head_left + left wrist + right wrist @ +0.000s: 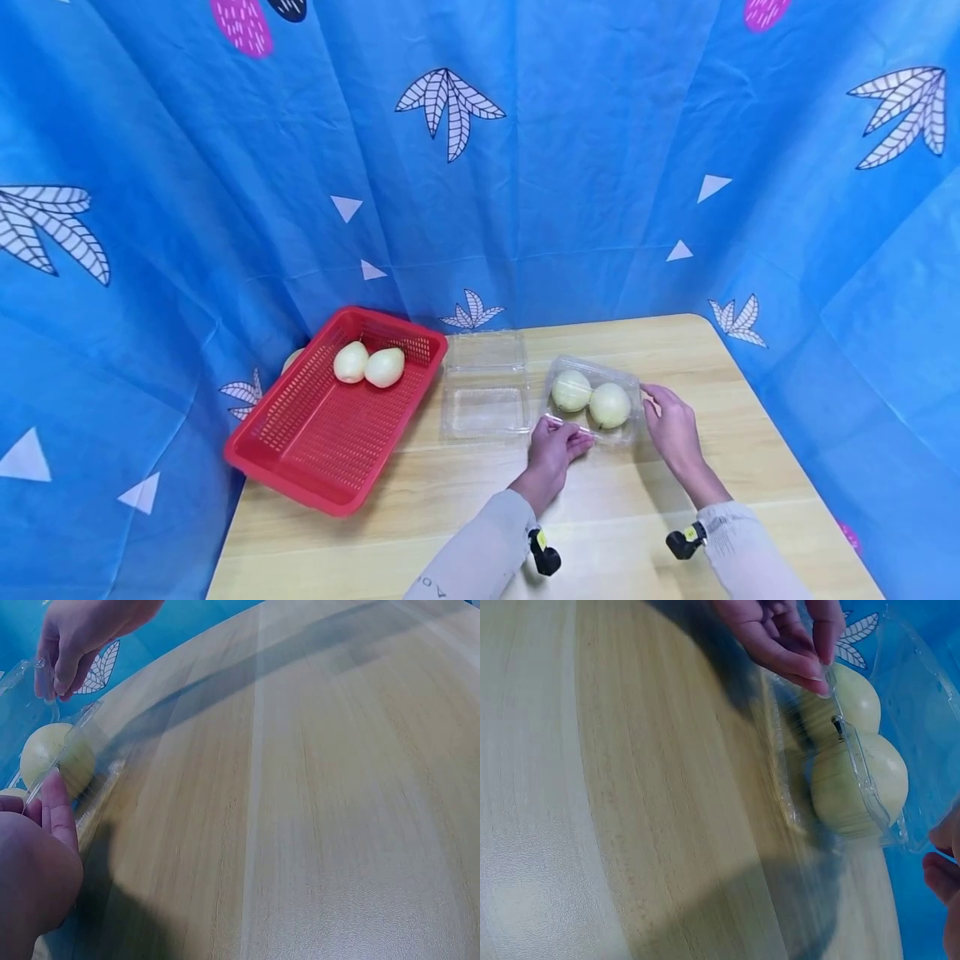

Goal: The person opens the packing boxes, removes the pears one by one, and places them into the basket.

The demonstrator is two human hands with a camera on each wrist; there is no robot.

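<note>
Pale grey sleeves (480, 546) reach up from the bottom of the frame over a wooden table (322, 558), where the left hand (553, 454) pinches the near edge of a clear plastic box (596, 372) between thumb and fingers, and the right hand (672, 425) pinches its right side the same way. This box sits right of centre with two pale fruits (610, 406) inside; just left of it lies another clear box (486, 408), opened flat. Farther left, a red basket (322, 450) holds two more fruits (350, 362), and a blue curtain (562, 208) fills the upper frame.
</note>
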